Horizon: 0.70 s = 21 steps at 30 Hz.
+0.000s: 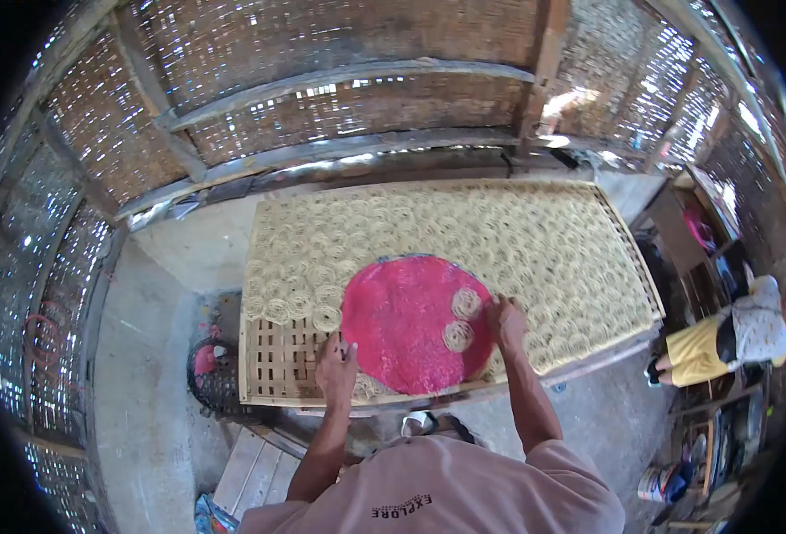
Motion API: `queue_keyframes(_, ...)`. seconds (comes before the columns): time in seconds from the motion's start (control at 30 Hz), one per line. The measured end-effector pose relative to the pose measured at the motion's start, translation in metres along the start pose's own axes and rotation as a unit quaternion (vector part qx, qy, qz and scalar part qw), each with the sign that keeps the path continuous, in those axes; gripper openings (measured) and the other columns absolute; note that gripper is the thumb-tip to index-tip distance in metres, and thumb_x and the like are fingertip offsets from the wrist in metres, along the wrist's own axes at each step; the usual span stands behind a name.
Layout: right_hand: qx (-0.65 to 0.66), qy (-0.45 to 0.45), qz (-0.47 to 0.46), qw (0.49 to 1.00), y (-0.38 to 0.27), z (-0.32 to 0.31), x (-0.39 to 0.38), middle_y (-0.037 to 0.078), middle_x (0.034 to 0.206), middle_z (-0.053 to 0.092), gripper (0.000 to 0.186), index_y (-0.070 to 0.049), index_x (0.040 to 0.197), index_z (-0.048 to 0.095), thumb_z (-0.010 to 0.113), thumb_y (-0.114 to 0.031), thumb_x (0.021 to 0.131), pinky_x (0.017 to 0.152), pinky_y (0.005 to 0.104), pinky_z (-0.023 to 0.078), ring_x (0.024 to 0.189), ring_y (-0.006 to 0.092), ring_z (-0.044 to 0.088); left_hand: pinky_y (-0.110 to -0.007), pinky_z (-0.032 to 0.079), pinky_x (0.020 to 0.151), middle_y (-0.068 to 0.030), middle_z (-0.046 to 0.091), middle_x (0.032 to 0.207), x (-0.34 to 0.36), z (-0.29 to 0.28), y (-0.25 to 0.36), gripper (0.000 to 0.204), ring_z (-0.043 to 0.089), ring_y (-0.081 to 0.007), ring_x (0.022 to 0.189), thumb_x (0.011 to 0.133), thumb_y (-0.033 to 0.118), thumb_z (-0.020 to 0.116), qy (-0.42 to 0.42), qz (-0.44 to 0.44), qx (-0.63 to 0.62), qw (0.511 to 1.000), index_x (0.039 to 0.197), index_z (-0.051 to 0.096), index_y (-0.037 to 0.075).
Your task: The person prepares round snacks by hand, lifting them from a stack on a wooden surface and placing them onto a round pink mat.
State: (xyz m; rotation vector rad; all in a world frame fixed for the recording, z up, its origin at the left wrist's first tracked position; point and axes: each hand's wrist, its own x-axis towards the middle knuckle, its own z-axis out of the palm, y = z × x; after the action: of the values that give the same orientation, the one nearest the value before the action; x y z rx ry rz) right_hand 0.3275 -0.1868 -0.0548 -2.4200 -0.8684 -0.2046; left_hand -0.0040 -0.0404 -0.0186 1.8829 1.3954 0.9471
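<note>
1. Head view: the pink disc is over the near part of the rack; resting or raised, I cannot tell. If it rests there, sliding it could crush the noodle nests beneath.
2. The right hand appears clamped on the disc's rim; the left hand is at the opposite rim, its grip unclear. Uneven support could tip it.
3. Two loose nests sit right of centre; a rightward tilt could spill them.
</note>
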Motion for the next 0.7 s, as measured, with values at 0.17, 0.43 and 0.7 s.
queue_keyframes(0.17, -0.022, -0.056, 0.002, 0.998, -0.01, -0.002, 0.011, 0.017, 0.087, 0.063, 0.031, -0.005, 0.095, 0.066, 0.064, -0.033, 0.081, 0.073, 0.0455, 0.048, 0.082, 0.0362, 0.061, -0.043, 0.048, 0.086, -0.0159, 0.06, 0.111, 0.033, 0.021, -0.007, 0.044, 0.056, -0.0325, 0.106, 0.076, 0.025, 0.072, -0.018, -0.005, 0.196, 0.98, 0.115, 0.06, 0.007)
queue_keyframes(0.43, 0.139, -0.075, 0.089, 0.983, -0.027, 0.001, 0.019, 0.019, 0.079, 0.065, 0.028, -0.004, 0.091, 0.061, 0.064, -0.03, 0.081, 0.067, 0.0445, 0.049, 0.074, 0.0375, 0.063, -0.042, 0.049, 0.084, -0.0169, 0.064, 0.106, 0.043, 0.039, -0.005, 0.04, 0.06, -0.0321, 0.1, 0.074, 0.024, 0.074, -0.046, -0.073, 0.121, 0.989, 0.108, 0.064, 0.006)
queue_keyframes(0.7, 0.377, -0.07, 0.099, 0.918, -0.056, -0.033, 0.032, 0.006, 0.074, 0.059, 0.016, -0.003, 0.09, 0.056, 0.063, -0.017, 0.087, 0.061, 0.0293, 0.045, 0.066, 0.0159, 0.054, -0.038, 0.049, 0.078, -0.0161, 0.066, 0.095, 0.057, 0.054, -0.013, 0.028, 0.064, -0.03, 0.088, 0.075, 0.012, 0.071, -0.051, -0.063, 0.113, 0.99, 0.101, 0.066, 0.003)
